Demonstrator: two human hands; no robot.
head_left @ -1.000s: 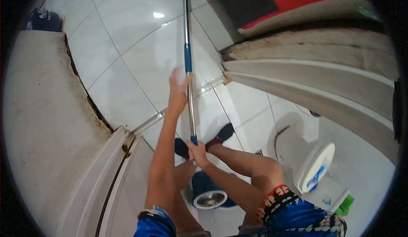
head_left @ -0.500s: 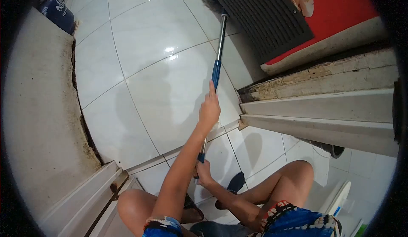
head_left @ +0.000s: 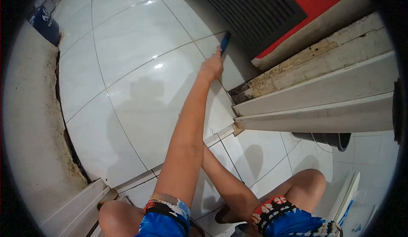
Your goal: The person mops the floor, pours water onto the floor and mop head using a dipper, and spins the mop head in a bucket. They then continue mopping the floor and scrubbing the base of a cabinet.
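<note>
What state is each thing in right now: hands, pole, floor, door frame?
left hand: shut around the pole, arm stretched forward
right hand: hidden behind the left arm
pole: gripped, aimed at the dark grille, far end out of sight
floor tiles: glossy, reflecting light
door frame: base chipped and dirty

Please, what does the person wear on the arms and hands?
The left arm and right arm are bare below short blue sleeves, each ending in a band patterned red, black and white: left sleeve, right sleeve. The left hand shows no glove or watch; the right hand is hidden.
</note>
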